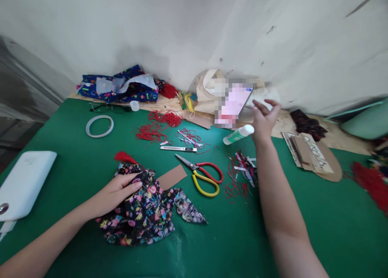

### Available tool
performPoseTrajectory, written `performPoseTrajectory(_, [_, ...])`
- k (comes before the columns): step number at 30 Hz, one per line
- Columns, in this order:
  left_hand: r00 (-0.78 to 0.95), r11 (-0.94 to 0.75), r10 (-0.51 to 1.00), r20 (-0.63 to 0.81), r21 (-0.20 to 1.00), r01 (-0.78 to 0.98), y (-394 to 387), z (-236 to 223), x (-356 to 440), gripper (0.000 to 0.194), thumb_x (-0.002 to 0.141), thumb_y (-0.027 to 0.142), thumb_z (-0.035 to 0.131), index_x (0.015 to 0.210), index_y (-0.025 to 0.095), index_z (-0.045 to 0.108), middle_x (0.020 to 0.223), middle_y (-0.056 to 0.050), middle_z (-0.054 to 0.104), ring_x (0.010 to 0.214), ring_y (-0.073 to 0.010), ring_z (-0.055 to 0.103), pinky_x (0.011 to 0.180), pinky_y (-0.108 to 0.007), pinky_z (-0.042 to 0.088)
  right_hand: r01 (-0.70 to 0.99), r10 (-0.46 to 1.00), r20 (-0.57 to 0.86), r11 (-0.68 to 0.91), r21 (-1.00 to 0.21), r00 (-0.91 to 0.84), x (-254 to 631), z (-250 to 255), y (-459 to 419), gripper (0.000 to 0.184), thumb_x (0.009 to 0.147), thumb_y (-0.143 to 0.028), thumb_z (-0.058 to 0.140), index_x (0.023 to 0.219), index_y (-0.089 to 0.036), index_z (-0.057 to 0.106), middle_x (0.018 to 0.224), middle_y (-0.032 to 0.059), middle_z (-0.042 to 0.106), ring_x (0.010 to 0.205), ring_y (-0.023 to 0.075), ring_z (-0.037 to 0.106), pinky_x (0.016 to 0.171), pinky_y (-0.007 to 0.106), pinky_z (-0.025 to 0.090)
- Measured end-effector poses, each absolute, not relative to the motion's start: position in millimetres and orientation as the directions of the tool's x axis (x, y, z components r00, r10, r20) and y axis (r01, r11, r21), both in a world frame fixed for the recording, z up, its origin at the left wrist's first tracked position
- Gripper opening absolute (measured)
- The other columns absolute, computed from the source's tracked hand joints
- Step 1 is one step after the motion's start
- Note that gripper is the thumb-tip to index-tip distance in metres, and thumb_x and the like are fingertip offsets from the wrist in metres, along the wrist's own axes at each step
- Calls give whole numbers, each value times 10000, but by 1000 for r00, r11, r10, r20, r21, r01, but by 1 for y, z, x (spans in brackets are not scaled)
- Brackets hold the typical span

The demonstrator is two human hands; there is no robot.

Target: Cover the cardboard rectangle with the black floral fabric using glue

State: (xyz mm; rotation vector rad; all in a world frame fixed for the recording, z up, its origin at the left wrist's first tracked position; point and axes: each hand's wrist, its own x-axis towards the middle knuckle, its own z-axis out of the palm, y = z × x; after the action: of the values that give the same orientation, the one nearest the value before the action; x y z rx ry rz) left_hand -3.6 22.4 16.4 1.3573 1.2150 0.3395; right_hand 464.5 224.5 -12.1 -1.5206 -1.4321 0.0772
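Note:
My left hand (119,192) rests on a black floral cloth (136,215), thumb and fingers closed on its upper part. A red tassel (124,157) sticks out behind the cloth, and a brown cardboard strip (173,177) lies partly under its right side. My right hand (265,118) is raised at the back of the table, fingers apart and holding nothing. Just left of it are a white and green glue stick (238,135) and a propped phone (235,102), partly blurred. Scissors (195,167) with red and yellow handles lie spread between my hands.
A utility knife (178,148) lies behind the scissors, near red threads (151,133) and scraps. Tape roll (87,126) and white power bank (30,183) sit left. Blue printed fabric (121,86) lines the wall; cardboard pieces (329,165) and a red tassel bundle (368,183) lie right.

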Motion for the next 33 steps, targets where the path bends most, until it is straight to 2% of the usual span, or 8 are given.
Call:
performPoseTrajectory(4, [407, 146, 843, -352, 878, 456, 18, 23, 0, 427, 935, 549, 494, 879, 189, 716, 893, -16, 702, 907, -213, 610, 916, -297, 488, 625, 668, 611, 272, -732, 426, 459, 38, 202, 267, 774, -258, 447, 1018, -233, 340, 1082, 211, 679, 1058, 263, 697, 963, 514, 501])
performPoseTrajectory(8, [389, -95, 916, -100, 887, 452, 9, 31, 1, 393, 948, 482, 480, 759, 184, 654, 924, -48, 629, 946, -202, 563, 928, -295, 467, 504, 644, 667, 462, -730, 376, 412, 96, 135, 141, 802, -278, 561, 927, -231, 515, 772, 17, 625, 763, 204, 701, 809, 457, 550])
performPoseTrajectory(12, [328, -316, 926, 187, 861, 399, 1, 33, 0, 281, 950, 378, 503, 806, 181, 644, 1070, -90, 612, 1040, -217, 571, 978, -332, 465, 541, 858, 486, 491, -683, -166, 334, 108, 51, 86, 923, -323, 582, 997, -309, 624, 836, -10, 688, 749, 188, 683, 709, 404, 575])
performPoseTrajectory(14, [334, -461, 874, 354, 822, 334, -1, 33, -2, 213, 959, 309, 506, 855, 183, 643, 1116, -101, 628, 1073, -222, 586, 992, -351, 471, 593, 813, 317, 575, -563, -488, 297, 88, 17, 230, 922, -385, 617, 1151, -369, 616, 1017, 18, 720, 939, 237, 702, 811, 462, 604])
performPoseTrajectory(17, [373, -596, 786, 493, 765, 245, -2, 31, -8, 194, 976, 250, 489, 914, 187, 662, 1118, -104, 680, 1066, -219, 624, 963, -347, 497, 542, 684, 170, 683, -489, -709, 258, 38, -19, 569, 855, -510, 692, 1318, -209, 558, 1313, 147, 653, 1236, 334, 609, 992, 544, 557])
performPoseTrajectory(25, [228, -316, 944, 240, 858, 406, -14, 17, -24, 581, 957, 641, 422, 825, 182, 753, 773, -70, 715, 723, -203, 647, 755, -319, 540, 525, 710, 348, 694, -493, -612, 247, -18, -32, 157, 955, -180, 468, 1017, -262, 586, 1007, 80, 719, 1059, 258, 661, 888, 470, 573])
performPoseTrajectory(29, [240, -240, 957, 164, 911, 334, -11, 23, -19, 614, 919, 702, 447, 790, 189, 759, 982, -116, 752, 980, -275, 680, 948, -398, 528, 458, 786, 371, 599, -657, -495, 252, -9, -32, 278, 943, -257, 563, 1211, -310, 512, 1083, 65, 709, 1025, 249, 666, 885, 467, 573])
performPoseTrajectory(33, [673, -434, 712, 199, 879, 199, -12, 26, 1, 516, 1001, 535, 391, 886, 194, 760, 1092, -139, 745, 1199, -294, 599, 1078, -474, 453, 346, 778, 366, 576, -741, -511, 249, -8, -40, 622, 891, -455, 661, 1421, -280, 384, 1287, 122, 640, 1174, 274, 626, 980, 460, 546])
